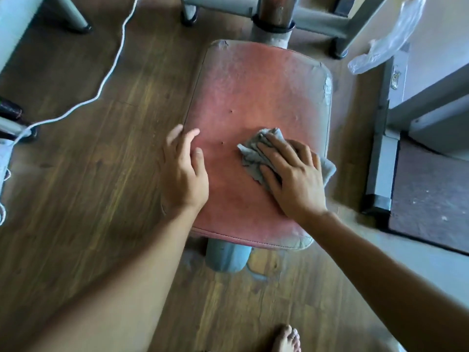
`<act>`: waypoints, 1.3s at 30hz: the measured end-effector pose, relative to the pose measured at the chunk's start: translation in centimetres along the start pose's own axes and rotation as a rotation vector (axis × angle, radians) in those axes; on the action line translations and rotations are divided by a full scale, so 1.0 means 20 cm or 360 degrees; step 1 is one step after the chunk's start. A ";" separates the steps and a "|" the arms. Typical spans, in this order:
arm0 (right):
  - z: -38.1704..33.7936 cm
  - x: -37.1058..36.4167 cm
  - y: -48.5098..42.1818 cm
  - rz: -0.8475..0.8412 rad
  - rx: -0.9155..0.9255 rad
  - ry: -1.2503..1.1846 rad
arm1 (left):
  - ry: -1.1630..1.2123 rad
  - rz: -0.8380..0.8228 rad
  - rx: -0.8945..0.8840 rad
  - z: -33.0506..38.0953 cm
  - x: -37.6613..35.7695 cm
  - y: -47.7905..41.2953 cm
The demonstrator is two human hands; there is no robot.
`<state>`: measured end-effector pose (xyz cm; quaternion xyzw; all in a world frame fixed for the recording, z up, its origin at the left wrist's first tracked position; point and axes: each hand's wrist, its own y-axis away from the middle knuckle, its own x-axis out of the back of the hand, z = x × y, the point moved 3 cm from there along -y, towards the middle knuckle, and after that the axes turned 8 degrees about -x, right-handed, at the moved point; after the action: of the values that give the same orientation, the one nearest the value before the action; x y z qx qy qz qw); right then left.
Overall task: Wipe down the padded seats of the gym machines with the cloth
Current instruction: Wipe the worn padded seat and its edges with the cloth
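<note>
A worn red padded seat (253, 92) with cracked grey corners fills the middle of the head view. A crumpled grey cloth (253, 154) lies on the seat's right half. My right hand (291, 179) lies flat on top of the cloth with its fingers spread, pressing it down onto the pad. My left hand (184, 174) rests on the seat's left edge, fingers relaxed and holding nothing.
Grey machine frame tubes (317, 19) and a post stand behind the seat. A white cable (111, 69) snakes over the wooden floor at left. Clear plastic wrap (390, 39) hangs at upper right, beside a grey machine base (380, 174) and dark mat. A bare foot (286, 339) shows below.
</note>
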<state>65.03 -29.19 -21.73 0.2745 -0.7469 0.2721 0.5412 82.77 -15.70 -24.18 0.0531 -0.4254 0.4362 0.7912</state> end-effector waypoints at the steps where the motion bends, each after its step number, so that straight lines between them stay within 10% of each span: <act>1: 0.00 0.01 0.06 0.0014 -0.0048 0.0009 | -0.0002 0.0005 -0.0002 0.00 0.00 0.00; 14: -0.20 -0.03 0.34 0.0214 -0.0571 0.0315 | 0.0201 -0.0109 -0.0411 -0.03 0.02 0.03; 28: -0.18 0.03 0.44 0.0378 -0.0070 0.0102 | 0.0474 -0.0439 -0.0950 -0.10 0.09 0.05; 39: -0.48 -0.28 0.90 0.1142 -0.0015 -0.0299 | 0.0624 -0.0580 -0.0949 -0.20 0.10 0.05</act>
<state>60.09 -9.26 -26.44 0.0165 -0.8433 0.4145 0.3418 85.01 -12.00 -25.52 -0.1883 -0.3579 0.1480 0.9025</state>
